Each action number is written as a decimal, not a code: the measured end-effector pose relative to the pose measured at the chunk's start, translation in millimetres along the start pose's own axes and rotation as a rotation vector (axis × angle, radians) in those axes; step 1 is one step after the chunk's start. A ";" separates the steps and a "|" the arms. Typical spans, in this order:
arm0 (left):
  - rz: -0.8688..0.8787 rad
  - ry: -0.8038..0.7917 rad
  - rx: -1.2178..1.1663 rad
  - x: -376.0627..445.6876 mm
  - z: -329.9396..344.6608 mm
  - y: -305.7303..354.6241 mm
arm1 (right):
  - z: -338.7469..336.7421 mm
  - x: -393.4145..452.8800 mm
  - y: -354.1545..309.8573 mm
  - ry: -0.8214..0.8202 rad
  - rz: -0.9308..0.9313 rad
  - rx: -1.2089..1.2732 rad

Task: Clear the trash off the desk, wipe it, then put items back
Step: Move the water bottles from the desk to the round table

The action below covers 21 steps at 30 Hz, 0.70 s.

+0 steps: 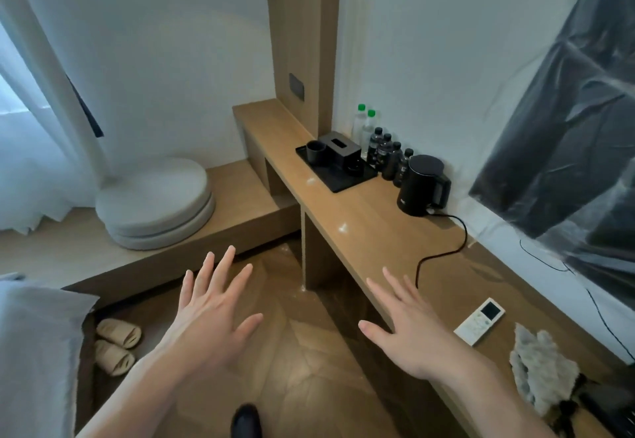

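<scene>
Hotel rm: kettle [423, 186], bottled water [365, 128] (slippers [115, 345] too).

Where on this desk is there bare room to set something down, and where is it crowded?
Bare wood runs along the desk's front edge between the black tray and the remote, broken only by the kettle's cord. It is crowded at the wall: bottles packed between tray and kettle. A cloth fills the near right end. Both hands, left hand, right hand, are empty.

two bare forearms, no sleeves, left hand [214, 314], right hand [409, 331], dark shoe tip [245, 420]
</scene>
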<state>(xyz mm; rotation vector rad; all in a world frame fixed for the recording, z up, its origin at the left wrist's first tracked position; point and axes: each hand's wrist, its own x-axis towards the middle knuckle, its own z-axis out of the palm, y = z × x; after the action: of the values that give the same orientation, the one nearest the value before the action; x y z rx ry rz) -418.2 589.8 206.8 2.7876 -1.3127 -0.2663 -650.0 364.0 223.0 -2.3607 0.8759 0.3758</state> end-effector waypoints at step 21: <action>0.212 -0.094 0.059 327.2 -61.7 -108.3 | -81.1 263.5 -73.8 -0.011 0.202 -0.022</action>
<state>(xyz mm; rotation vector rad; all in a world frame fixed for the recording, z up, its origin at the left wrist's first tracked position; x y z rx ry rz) -120.4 405.6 210.9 2.6811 -1.6479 -0.3569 -400.3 227.5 201.6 -2.2936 1.1135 0.4811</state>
